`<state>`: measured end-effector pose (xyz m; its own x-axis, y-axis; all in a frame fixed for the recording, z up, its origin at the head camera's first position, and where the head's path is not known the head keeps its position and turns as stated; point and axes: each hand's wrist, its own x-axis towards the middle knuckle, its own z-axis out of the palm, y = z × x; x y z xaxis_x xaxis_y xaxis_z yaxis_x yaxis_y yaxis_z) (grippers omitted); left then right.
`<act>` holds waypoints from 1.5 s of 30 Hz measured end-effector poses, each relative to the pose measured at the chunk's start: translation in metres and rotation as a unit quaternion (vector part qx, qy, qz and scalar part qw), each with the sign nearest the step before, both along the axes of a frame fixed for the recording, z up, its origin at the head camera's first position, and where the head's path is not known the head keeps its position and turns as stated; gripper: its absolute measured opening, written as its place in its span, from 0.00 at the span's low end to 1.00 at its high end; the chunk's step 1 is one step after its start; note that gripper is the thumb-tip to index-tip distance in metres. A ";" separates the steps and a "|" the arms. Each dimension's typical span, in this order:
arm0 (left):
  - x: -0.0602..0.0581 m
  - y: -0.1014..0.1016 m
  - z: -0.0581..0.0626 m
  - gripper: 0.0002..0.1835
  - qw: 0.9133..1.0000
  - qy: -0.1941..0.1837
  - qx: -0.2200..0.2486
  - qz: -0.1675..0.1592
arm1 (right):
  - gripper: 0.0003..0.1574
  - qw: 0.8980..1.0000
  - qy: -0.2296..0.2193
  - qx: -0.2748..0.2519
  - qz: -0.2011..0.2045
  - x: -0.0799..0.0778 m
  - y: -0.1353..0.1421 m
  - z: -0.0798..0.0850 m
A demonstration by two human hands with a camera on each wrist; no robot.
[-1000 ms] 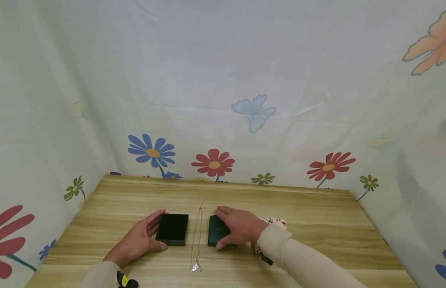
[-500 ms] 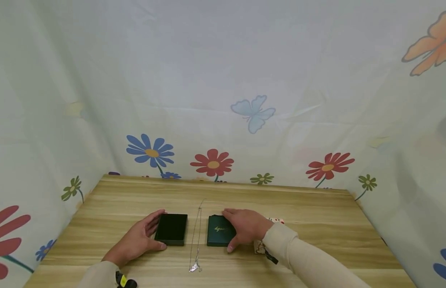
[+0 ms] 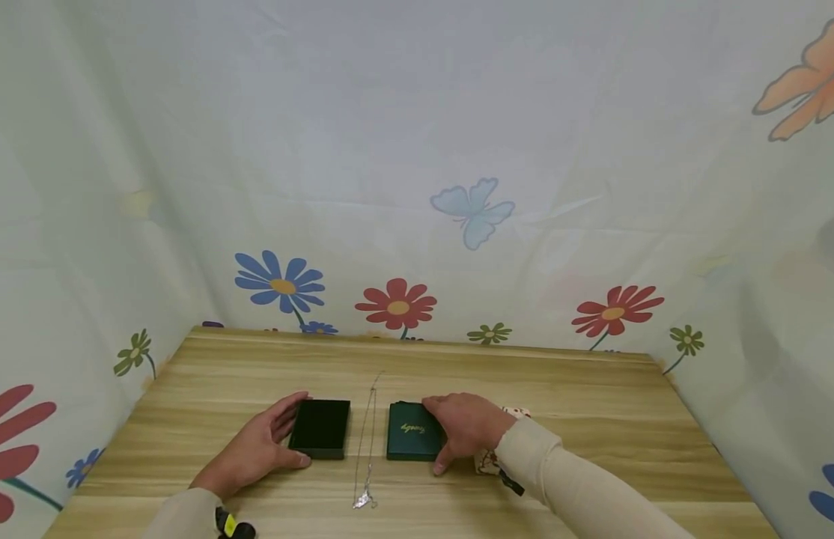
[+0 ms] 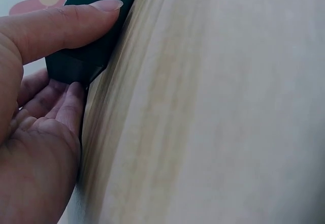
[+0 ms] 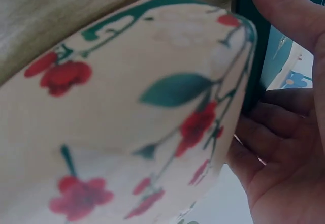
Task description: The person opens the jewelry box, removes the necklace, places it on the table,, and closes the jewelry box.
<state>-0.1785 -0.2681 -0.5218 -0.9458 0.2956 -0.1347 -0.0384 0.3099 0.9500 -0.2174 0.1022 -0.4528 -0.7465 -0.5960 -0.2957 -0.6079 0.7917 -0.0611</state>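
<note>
My left hand spans an uncovered dark green jewellery box base with a black inside, thumb at its front corner, fingers behind its left side. The left wrist view has the thumb lying along the box's dark green side. Right of it, a silver necklace lies stretched out, pendant nearest me. My right hand is beside a dark green lid with gold lettering, thumb and fingertips around its right corners. In the right wrist view the fingers are loosely bent near the lid's edge.
A cream pouch printed with red flowers and green leaves lies under my right wrist, mostly hidden in the head view. All rests on a wood-grain table. Pale curtains with flowers and butterflies enclose its back and sides.
My right hand has slid to the right across the lid, uncovering its gold lettering, while the lid stays in place. The left hand, box base and necklace have not moved.
</note>
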 end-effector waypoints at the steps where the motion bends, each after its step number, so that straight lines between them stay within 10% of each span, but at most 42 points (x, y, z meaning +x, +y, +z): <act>1: 0.000 0.000 0.000 0.61 1.000 0.001 0.000 -0.002 | 0.69 1.000 0.002 -0.004 0.002 0.000 0.000 -0.001; 45: -0.001 -0.001 -0.005 0.64 0.999 0.024 0.019 -0.012 | 0.61 0.997 0.042 -0.054 0.045 -0.004 -0.004 0.009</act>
<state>-0.1795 -0.2690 -0.5268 -0.9434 0.3224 -0.0777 0.0140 0.2729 0.9619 -0.2218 0.0983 -0.4437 -0.7078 -0.6870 -0.1648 -0.6832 0.7249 -0.0877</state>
